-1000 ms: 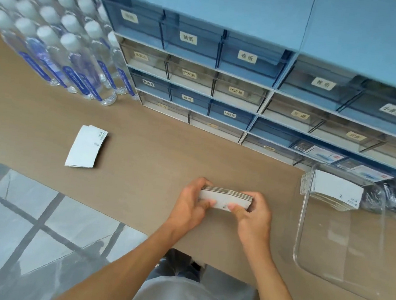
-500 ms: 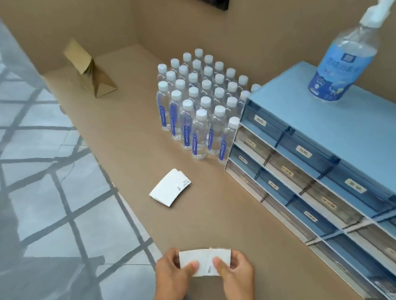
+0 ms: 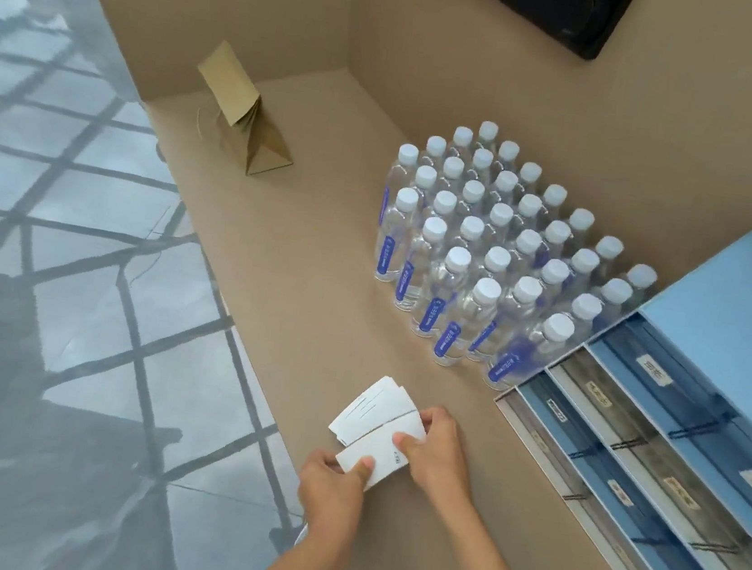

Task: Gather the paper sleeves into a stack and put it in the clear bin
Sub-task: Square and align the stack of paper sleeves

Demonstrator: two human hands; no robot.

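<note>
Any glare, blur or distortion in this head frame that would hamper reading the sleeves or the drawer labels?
Head view: wide-angle bending bows the counter edge; the floor shows glossy reflections and shadow; the paper sleeves are evenly lit and sharp enough, but their print and the drawer labels are too soft to read.

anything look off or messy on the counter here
Only small things. The paper bag in the far corner is folded flat and propped askew. The sleeves between the left hand and right hand are fanned, not squared.
</note>
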